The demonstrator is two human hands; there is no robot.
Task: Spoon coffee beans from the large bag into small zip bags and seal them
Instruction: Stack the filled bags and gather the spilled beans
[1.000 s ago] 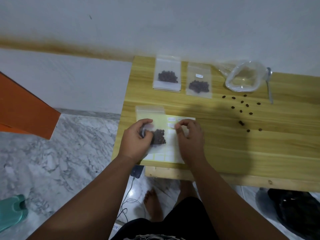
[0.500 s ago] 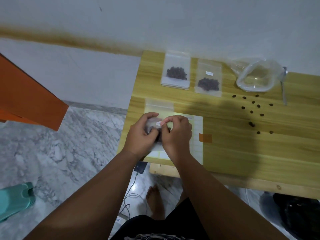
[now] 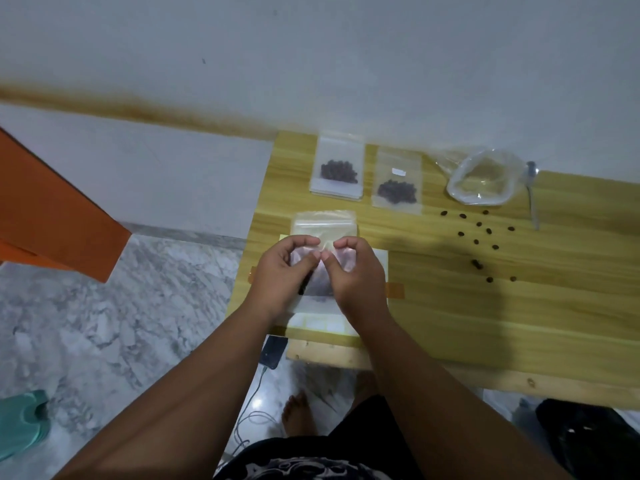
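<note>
My left hand point(image 3: 280, 275) and right hand point(image 3: 356, 278) both pinch the small zip bag point(image 3: 323, 225) of beans, held over a white sheet point(image 3: 379, 261) near the left front corner of the wooden desk point(image 3: 485, 323). Two filled bags point(image 3: 338, 171) lie along the far edge by the white wall point(image 3: 311, 57). The large bag point(image 3: 483, 178) and spoon point(image 3: 532, 199) sit further right, with loose beans point(image 3: 479, 237) scattered in front of them. Grey marble floor point(image 3: 121, 306) spreads to the left of the desk.

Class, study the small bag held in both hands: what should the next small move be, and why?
Probably press along the zip strip next. The left hand and right hand pinch the small bag at mid-body, the beans sit low, and whether the strip is closed cannot be told.
</note>
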